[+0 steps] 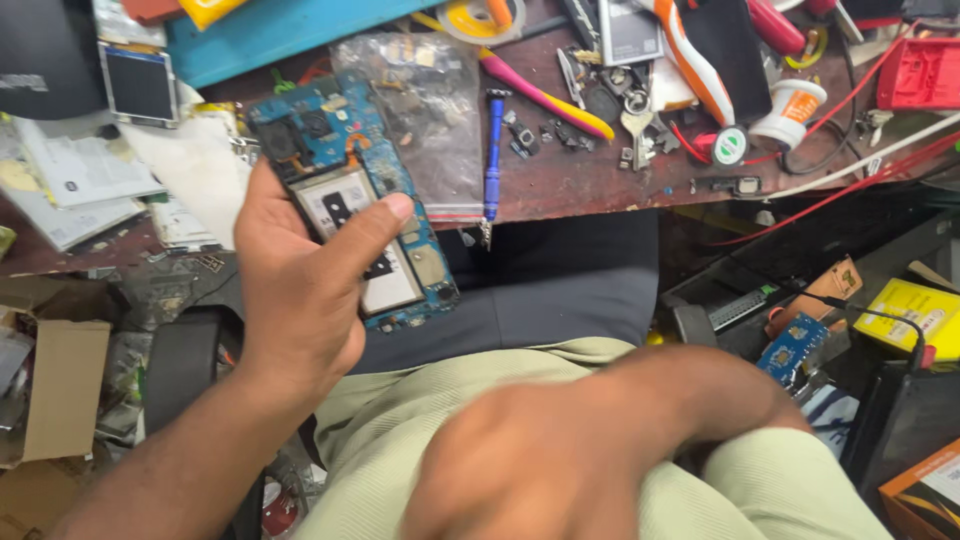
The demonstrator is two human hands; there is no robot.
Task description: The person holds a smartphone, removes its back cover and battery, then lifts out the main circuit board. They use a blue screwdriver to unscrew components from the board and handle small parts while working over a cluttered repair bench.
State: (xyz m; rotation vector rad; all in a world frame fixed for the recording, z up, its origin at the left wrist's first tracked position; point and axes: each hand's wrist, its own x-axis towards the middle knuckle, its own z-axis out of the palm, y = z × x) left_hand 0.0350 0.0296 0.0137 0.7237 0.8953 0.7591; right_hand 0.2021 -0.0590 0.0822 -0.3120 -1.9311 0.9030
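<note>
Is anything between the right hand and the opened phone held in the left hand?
Nothing visible. The left hand holds the opened phone above the desk edge; the blurred right hand sits low over the lap, with only open space between.

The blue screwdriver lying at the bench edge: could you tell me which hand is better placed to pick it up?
Probably the right. The left hand is occupied, its grip closed around the opened phone. The right hand is blurred, low over the lap, and seems empty, though farther from the blue screwdriver.
</note>
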